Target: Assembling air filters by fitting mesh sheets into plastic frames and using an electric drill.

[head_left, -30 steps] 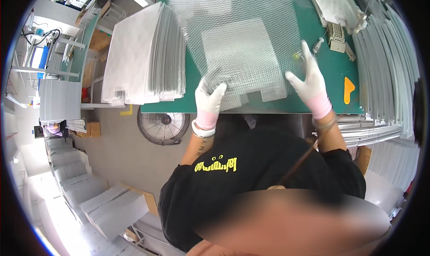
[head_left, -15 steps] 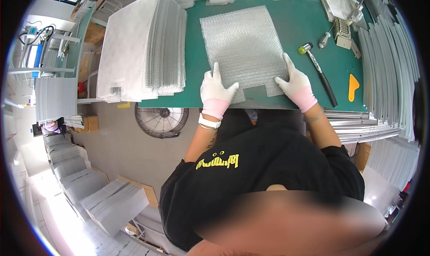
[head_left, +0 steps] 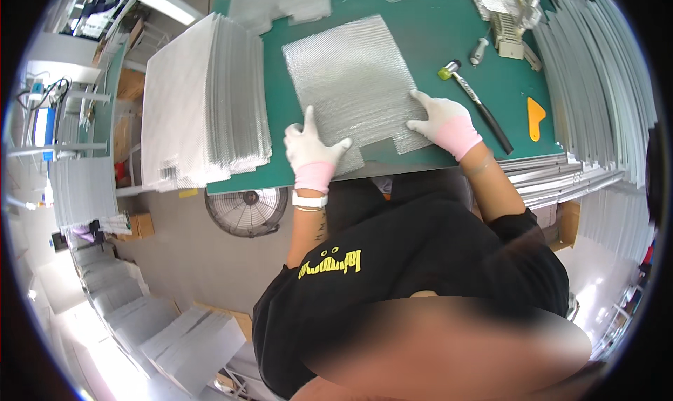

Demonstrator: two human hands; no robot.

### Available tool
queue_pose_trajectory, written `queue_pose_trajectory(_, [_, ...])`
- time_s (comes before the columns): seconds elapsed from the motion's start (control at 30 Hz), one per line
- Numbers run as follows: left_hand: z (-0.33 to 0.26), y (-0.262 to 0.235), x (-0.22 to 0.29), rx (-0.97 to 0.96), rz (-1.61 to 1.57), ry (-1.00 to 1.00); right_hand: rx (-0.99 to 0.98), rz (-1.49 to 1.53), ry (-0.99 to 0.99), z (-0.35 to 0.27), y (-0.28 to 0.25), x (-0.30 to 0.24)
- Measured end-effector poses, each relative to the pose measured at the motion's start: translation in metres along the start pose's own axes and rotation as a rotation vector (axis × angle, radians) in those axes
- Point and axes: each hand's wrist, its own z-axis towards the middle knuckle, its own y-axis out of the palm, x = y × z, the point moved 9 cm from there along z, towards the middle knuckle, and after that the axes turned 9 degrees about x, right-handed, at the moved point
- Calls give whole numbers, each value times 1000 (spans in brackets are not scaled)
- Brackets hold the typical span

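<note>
Single head cam, fisheye; looks steeply down over green bench [head_left: 434, 36]; close range; rim edges bend.

Both gloved hands lie flat, palms down, fingers spread. The left hand [head_left: 310, 146] sits nearer the body, thumb angled outward, a white band on its wrist. The right hand [head_left: 440, 120] reaches slightly farther forward, its bare forearm running back to a black sleeve. Neither hand is closed.
</note>
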Motion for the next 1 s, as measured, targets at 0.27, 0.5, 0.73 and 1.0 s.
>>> queue_pose_trajectory(0.27, [6, 21, 11, -133, 27, 461, 985, -511, -176, 57, -140, 161])
queue_pose_trajectory(0.5, [-82, -34, 27, 357, -133, 497, 600, -564, 7, 79, -138, 209])
queue_pose_trajectory(0.73, [-190, 77, 6, -957, -1253, -43, 747, -289, -125, 34, -145, 169])
queue_pose_trajectory(1.0, [-157, 122, -5, -537, -1845, -585, -527, 953, -18, -152, 110, -23])
